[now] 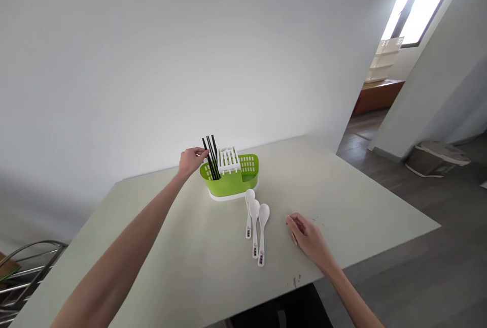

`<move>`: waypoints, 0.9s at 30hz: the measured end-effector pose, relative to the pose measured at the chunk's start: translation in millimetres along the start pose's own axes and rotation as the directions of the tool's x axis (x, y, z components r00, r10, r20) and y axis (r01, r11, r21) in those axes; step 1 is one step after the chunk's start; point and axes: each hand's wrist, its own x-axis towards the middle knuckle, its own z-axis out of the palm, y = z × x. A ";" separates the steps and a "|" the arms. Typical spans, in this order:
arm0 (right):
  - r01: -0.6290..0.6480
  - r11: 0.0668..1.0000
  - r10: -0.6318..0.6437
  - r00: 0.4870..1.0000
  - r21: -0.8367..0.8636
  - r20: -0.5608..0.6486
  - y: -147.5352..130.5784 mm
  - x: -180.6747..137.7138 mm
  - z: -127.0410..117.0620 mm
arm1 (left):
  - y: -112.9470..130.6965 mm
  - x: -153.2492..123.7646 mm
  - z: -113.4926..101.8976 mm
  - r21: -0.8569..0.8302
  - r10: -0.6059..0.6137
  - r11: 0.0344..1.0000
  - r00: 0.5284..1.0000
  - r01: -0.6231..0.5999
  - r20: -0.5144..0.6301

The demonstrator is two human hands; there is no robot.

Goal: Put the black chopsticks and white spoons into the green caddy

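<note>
My left hand (192,159) reaches to the left end of a green utensil caddy (227,186) and pinches a black chopstick at its upper part. Several black chopsticks (213,148) stand upright in that end, leaning slightly left. A white slotted rack (229,160) sits across the caddy's middle. In front of the caddy, three white spoons lie side by side: a left one (249,197), a middle one (254,211) and a right one (264,214). To their right, my right hand (307,239) rests on the table with its fingers curled and nothing visible in them.
The pale table (182,267) stands against a white wall. Its right edge drops to a grey floor, where a lidded bin (436,158) stands. A metal rack (28,274) is at the lower left, and something black (283,307) is below the front edge.
</note>
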 end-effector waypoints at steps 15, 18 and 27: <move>-0.008 0.997 0.017 0.994 -0.079 0.112 -12.0 18.7 -4.6 | -95.5 -120.1 -29.0 0.215 0.049 0.976 0.999 -0.048 -0.001; -0.036 0.989 0.065 0.976 -0.141 0.210 -19.3 40.8 -1.9 | -111.9 -166.6 -19.2 0.167 0.021 0.985 0.995 -0.038 0.098; 0.019 0.950 0.076 0.954 -0.311 0.289 -24.9 75.4 17.2 | -118.7 -225.6 -12.6 -0.117 -0.120 0.984 0.983 0.137 0.140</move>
